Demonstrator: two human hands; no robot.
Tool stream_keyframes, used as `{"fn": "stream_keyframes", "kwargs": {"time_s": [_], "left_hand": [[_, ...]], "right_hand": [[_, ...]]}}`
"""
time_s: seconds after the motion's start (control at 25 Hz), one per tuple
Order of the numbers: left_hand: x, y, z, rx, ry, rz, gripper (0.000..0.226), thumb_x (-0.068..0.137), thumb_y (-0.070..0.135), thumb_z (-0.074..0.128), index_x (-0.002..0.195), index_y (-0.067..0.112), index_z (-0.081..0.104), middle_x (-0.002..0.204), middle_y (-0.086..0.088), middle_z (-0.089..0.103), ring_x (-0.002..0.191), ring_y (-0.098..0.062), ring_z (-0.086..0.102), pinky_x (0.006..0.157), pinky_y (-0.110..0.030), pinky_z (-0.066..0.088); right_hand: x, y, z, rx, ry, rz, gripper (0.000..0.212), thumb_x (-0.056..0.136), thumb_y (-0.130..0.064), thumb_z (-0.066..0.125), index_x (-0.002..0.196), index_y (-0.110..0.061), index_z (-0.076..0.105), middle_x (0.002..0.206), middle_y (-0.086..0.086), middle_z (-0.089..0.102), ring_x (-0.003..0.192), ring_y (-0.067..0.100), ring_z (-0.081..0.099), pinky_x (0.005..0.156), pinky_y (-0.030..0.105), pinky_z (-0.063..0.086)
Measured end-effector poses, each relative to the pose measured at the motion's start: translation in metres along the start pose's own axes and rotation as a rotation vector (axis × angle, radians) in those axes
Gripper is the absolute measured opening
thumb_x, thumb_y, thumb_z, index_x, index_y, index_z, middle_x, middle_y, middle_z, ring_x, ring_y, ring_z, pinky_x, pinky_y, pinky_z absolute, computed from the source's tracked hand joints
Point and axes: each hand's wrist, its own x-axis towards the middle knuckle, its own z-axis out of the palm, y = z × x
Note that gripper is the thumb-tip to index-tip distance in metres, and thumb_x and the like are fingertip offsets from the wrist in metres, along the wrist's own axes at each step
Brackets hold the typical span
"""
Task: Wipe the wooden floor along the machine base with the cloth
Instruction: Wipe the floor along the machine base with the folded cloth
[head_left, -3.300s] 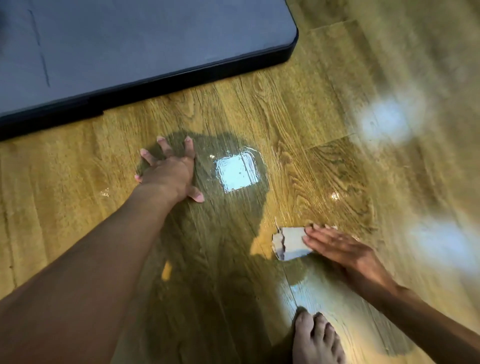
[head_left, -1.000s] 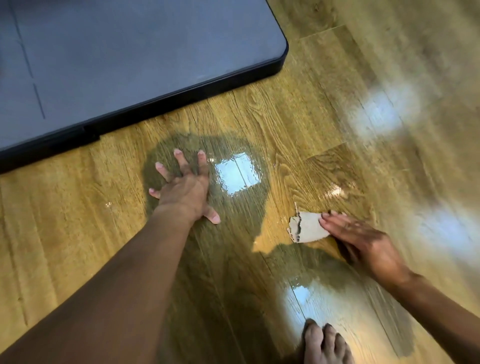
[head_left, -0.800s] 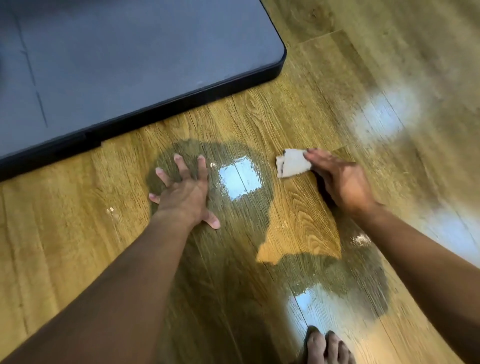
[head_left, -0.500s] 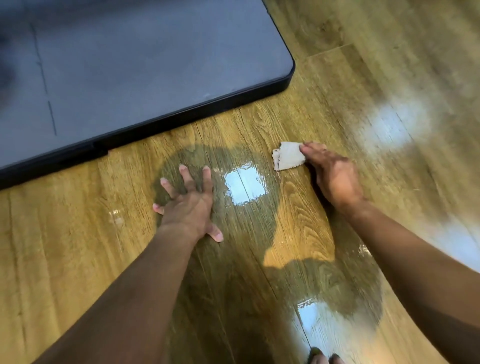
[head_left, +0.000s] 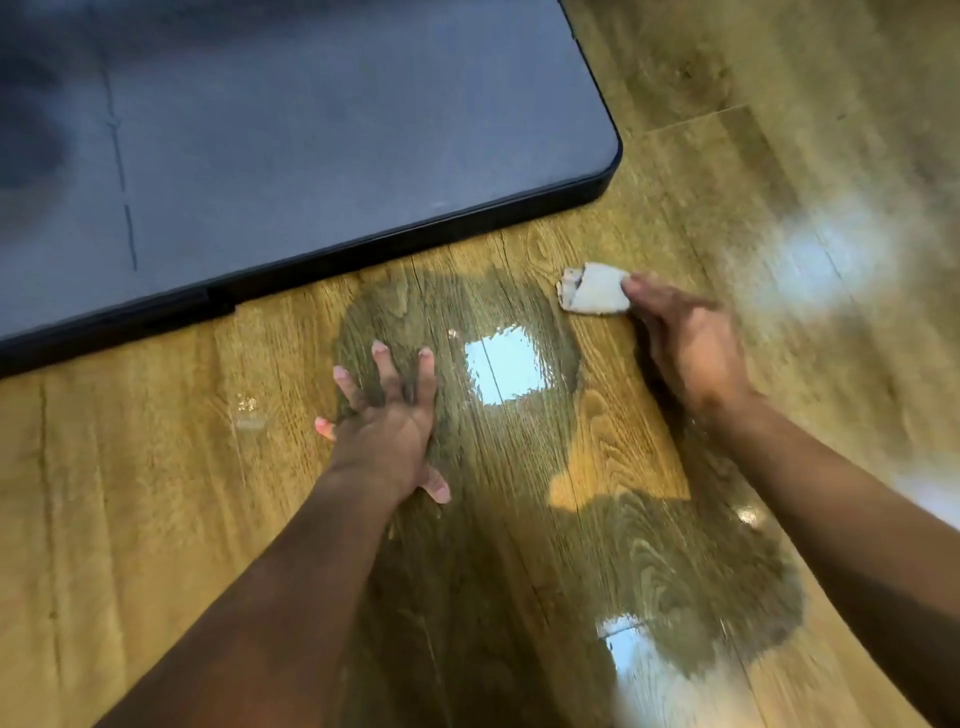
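The left hand lies flat on the wooden floor, fingers straight and spread, grasping nothing. The right hand, slightly blurred, presses extended fingers onto the right edge of a small white cloth. The cloth lies on the floor just beside the dark machine base, near its rounded corner.

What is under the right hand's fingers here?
The cloth, lying on the floor near the machine base. The right hand covers its right edge, so how far it reaches underneath is hidden.
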Motion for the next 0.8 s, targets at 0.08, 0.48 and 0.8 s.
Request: {"fn": "stream_keyframes", "kwargs": {"time_s": [0.08,0.48,0.8], "left_hand": [[0.000,0.001,0.000,0.001,0.007,0.000,0.147,0.058,0.052,0.082,0.138,0.028,-0.039,0.143,-0.018,-0.044,0.132,-0.055,-0.023,0.100,-0.072,0.017],[-0.006,-0.004,0.004,-0.018,0.026,0.001,0.144,0.059,0.052,0.083,0.140,0.034,-0.034,0.146,-0.012,-0.043,0.135,-0.050,-0.024,0.104,-0.069,0.016],[-0.009,-0.010,0.015,-0.009,0.096,0.045,0.133,0.064,0.058,0.077,0.145,0.032,-0.025,0.150,-0.013,-0.035,0.137,-0.049,-0.022,0.105,-0.070,0.012]], "right_hand": [[-0.046,0.008,-0.005,-0.078,-0.100,-0.219,0.045,0.084,0.007,0.061,0.125,-0.010,0.061,0.131,0.011,0.057,0.119,0.028,0.055,0.103,0.043,0.042],[0.011,0.013,0.005,-0.003,0.053,-0.023,0.027,0.094,-0.008,0.055,0.118,-0.015,0.066,0.125,0.002,0.062,0.115,0.015,0.059,0.104,0.031,0.042],[-0.201,0.004,-0.015,-0.086,-0.020,0.009,0.046,0.077,0.009,0.068,0.120,-0.006,0.064,0.127,0.007,0.059,0.119,0.024,0.052,0.104,0.024,0.034]]}}
